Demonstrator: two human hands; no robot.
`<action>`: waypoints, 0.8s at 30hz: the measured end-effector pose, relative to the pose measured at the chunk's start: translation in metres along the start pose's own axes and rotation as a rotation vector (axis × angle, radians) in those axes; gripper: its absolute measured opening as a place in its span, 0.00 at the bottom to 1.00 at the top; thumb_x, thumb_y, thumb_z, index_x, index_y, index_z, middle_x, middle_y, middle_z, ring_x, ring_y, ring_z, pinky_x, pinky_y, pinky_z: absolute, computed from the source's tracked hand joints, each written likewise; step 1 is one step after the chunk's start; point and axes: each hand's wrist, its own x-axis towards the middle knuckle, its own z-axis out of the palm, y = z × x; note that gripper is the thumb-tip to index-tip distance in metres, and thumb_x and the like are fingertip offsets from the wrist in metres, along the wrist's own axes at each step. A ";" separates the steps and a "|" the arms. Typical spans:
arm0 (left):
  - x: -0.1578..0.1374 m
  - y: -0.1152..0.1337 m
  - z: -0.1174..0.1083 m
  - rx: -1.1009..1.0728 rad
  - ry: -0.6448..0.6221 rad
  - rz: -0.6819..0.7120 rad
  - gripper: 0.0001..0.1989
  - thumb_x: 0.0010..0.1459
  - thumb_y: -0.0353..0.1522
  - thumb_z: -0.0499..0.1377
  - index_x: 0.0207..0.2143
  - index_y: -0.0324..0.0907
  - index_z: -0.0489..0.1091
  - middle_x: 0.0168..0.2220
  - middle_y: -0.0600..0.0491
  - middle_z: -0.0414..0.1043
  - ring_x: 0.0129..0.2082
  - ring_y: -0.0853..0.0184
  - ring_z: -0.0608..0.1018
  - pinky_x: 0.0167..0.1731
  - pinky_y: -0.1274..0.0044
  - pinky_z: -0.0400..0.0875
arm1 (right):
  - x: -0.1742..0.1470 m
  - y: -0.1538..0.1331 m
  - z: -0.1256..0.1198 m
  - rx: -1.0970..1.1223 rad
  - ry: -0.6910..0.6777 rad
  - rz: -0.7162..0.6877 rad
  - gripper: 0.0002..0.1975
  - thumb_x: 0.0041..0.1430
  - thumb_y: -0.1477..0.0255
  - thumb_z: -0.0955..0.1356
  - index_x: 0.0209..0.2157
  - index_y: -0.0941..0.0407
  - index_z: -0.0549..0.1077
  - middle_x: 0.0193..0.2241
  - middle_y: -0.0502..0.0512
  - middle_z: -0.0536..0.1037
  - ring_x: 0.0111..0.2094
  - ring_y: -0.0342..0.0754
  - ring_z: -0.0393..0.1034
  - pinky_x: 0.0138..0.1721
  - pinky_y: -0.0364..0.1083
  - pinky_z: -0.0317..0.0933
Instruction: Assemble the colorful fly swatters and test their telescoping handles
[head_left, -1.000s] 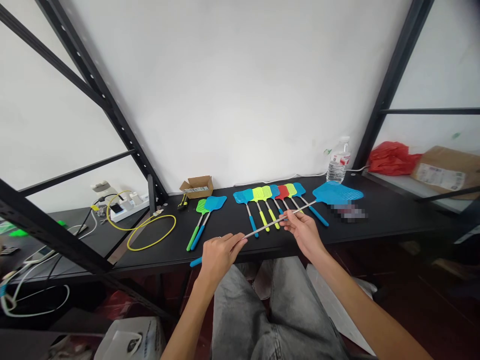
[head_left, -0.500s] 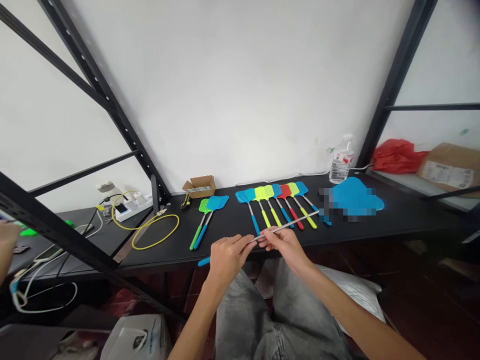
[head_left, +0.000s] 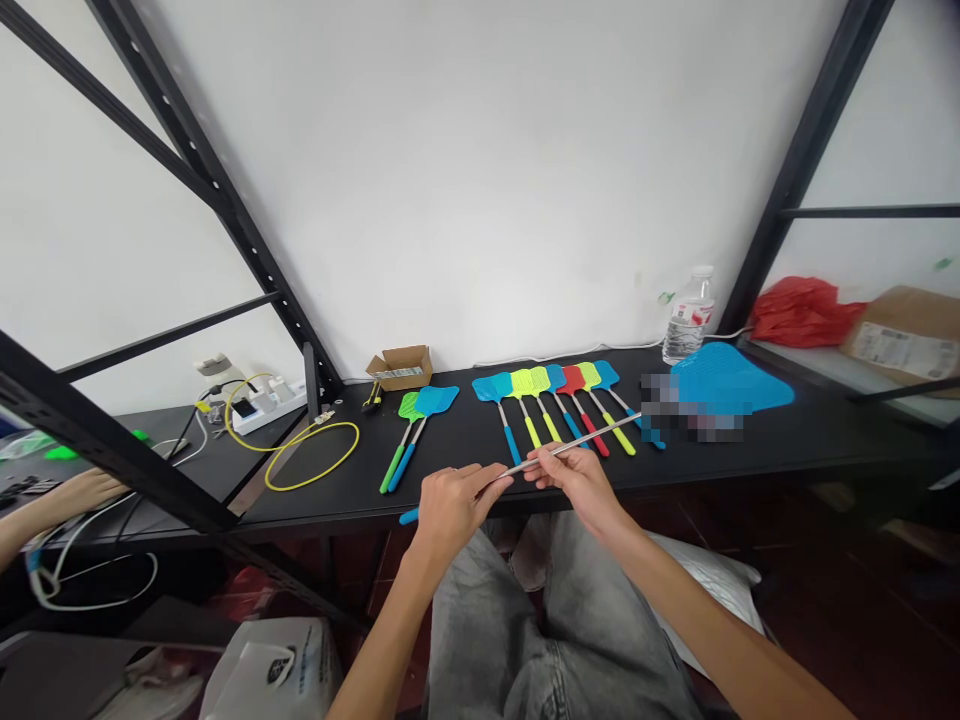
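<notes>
Both my hands are closed on a fly swatter held across my lap at the table's front edge. Its blue head (head_left: pixel 727 378) points right, its thin metal rod runs between my hands, and the tip of its blue handle pokes out at the left. My left hand (head_left: pixel 454 505) wraps the handle end, hiding most of it. My right hand (head_left: pixel 570 475) pinches the rod further along. Behind them lies a row of several swatters in blue, yellow and red, including a red swatter (head_left: pixel 585 405). A green swatter (head_left: pixel 397 450) and a blue swatter (head_left: pixel 414 440) lie apart on the left.
A small cardboard box (head_left: pixel 401 368) and a water bottle (head_left: pixel 688 318) stand by the wall. Left are a coiled yellow cable (head_left: pixel 352 455), a power strip (head_left: pixel 274 405) and another person's hand (head_left: pixel 94 490). Black shelf posts rise on both sides. A blurred patch covers part of the swatter's head.
The swatter's blue head has turned and shifted slightly right, and my right hand has moved a little right along with it. The other person's hand has come down onto the left table.
</notes>
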 end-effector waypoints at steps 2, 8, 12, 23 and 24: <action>0.000 -0.001 0.000 -0.001 0.000 -0.006 0.15 0.66 0.42 0.53 0.41 0.49 0.78 0.23 0.56 0.74 0.22 0.72 0.71 0.25 0.78 0.54 | 0.001 0.000 -0.002 -0.002 0.007 -0.006 0.19 0.51 0.54 0.73 0.32 0.58 0.81 0.29 0.59 0.81 0.31 0.49 0.76 0.31 0.44 0.68; -0.001 -0.005 -0.001 -0.003 0.002 -0.010 0.16 0.66 0.42 0.52 0.41 0.48 0.78 0.24 0.55 0.74 0.23 0.71 0.72 0.25 0.78 0.55 | 0.005 0.000 -0.011 -0.003 0.074 -0.020 0.19 0.51 0.55 0.74 0.32 0.58 0.80 0.28 0.59 0.81 0.30 0.49 0.76 0.31 0.45 0.67; -0.001 -0.007 -0.004 0.001 -0.004 -0.004 0.16 0.66 0.42 0.52 0.41 0.48 0.78 0.23 0.54 0.73 0.22 0.71 0.72 0.25 0.78 0.55 | 0.007 -0.005 -0.017 0.007 0.114 -0.026 0.19 0.50 0.55 0.74 0.31 0.59 0.80 0.27 0.59 0.80 0.29 0.50 0.76 0.30 0.45 0.67; -0.001 -0.012 -0.002 0.032 0.026 0.012 0.16 0.67 0.42 0.52 0.41 0.48 0.78 0.23 0.55 0.74 0.22 0.72 0.72 0.25 0.78 0.56 | 0.012 -0.017 -0.028 0.063 0.220 -0.037 0.19 0.46 0.56 0.76 0.28 0.59 0.80 0.27 0.59 0.80 0.29 0.49 0.76 0.29 0.45 0.67; -0.002 -0.014 -0.002 0.035 0.032 0.008 0.16 0.66 0.42 0.52 0.41 0.48 0.78 0.24 0.55 0.74 0.22 0.72 0.72 0.25 0.78 0.56 | 0.014 -0.017 -0.031 0.075 0.233 -0.045 0.18 0.46 0.56 0.76 0.28 0.59 0.80 0.27 0.59 0.80 0.29 0.49 0.76 0.29 0.44 0.67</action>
